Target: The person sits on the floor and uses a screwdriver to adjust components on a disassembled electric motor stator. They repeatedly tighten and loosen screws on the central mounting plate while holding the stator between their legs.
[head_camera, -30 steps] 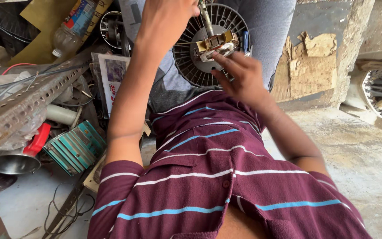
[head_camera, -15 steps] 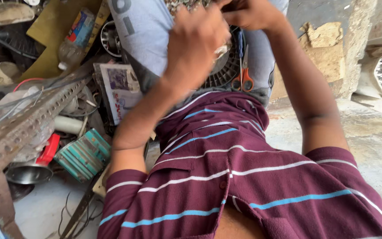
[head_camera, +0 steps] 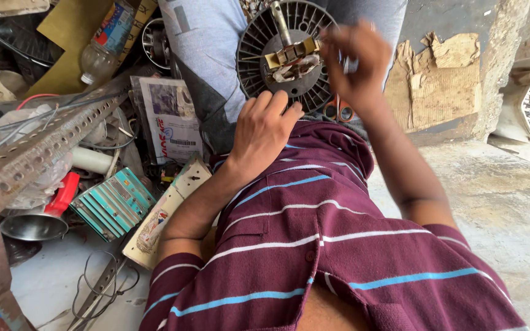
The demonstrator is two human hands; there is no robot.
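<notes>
The left hand [head_camera: 265, 132] is laid palm-down against the lower rim of the fan motor housing [head_camera: 256, 46], with the fingers curled loosely over the edge; nothing is clamped in it. The right hand [head_camera: 354, 61] is raised at the right side of the housing and is blurred by motion. Its fingers are drawn together near a small pale object, but whether anything is gripped cannot be told. The two hands are held apart, one on each side of the housing's centre.

The housing is a round, dark, ribbed disc resting on the lap, between knees covered in light blue-grey trousers [head_camera: 207, 37]. At its centre a brass-coloured winding block [head_camera: 292, 52] is mounted, with pale wrapping beneath it, and a metal shaft [head_camera: 279, 21] projects upward from it. A pair of orange-handled scissors [head_camera: 338, 110] is seen just below the housing, between the housing and the maroon striped shirt [head_camera: 338, 245].

To the left, on the floor [head_camera: 44, 282], the following are arranged: a printed plastic packet [head_camera: 170, 116], a teal finned component [head_camera: 115, 205], a red-handled tool [head_camera: 62, 193], a metal bowl [head_camera: 32, 227] and a white tube [head_camera: 90, 160]. A perforated rusted steel angle bar [head_camera: 38, 153] is run diagonally across them. A plastic bottle [head_camera: 108, 46] is laid on cardboard further back. Torn cardboard [head_camera: 440, 79] is leaned against the wall at the right.
</notes>
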